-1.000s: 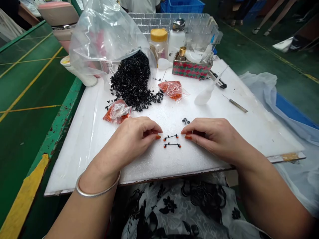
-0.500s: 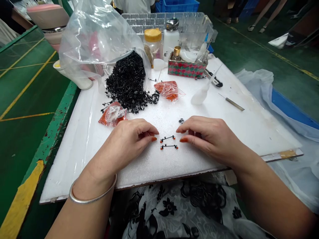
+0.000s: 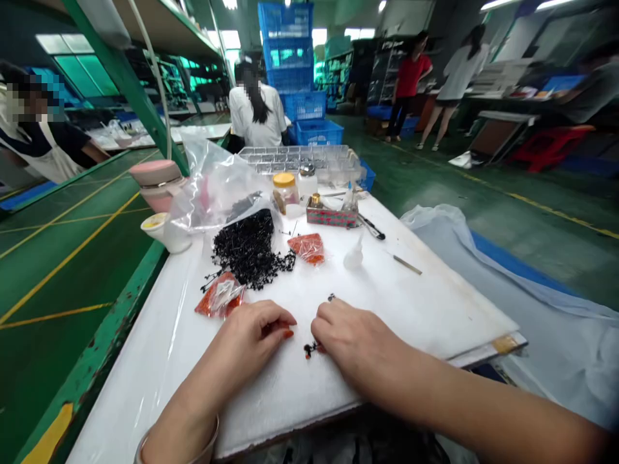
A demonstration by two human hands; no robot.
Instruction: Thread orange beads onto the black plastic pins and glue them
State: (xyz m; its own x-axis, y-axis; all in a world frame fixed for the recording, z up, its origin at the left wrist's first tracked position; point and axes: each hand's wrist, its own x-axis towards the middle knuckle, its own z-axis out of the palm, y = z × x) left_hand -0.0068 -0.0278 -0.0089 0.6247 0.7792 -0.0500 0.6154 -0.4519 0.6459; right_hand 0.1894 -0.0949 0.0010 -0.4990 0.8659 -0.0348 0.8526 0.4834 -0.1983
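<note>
On the white foam board (image 3: pixel 271 393), my right hand (image 3: pixel 360 341) bends over small black bars with orange ends (image 3: pixel 309 350), its fingers closed round them. Their left ends stick out past its fingertips; the rest is hidden by the hand. My left hand (image 3: pixel 258 338) rests on the board just left of the bars, fingers loosely curled, with a small gap between thumb and forefinger and nothing visible in it. A few tiny dark pieces (image 3: pixel 331 297) lie beyond my right knuckles.
A heap of black parts (image 3: pixel 246 251) spills from a clear plastic bag (image 3: pixel 217 187). Two bags of orange pieces (image 3: pixel 220 296) (image 3: pixel 307 247) lie nearby. Farther back are a patterned box (image 3: pixel 331 216), a cutter knife (image 3: pixel 371 227), a squeeze bottle (image 3: pixel 354 255) and a thin-bladed tool (image 3: pixel 407 264).
My right hand has moved left over the two black bars and closed on them. The left hand stays beside them. The view has tilted up, showing more of the room and several people.
</note>
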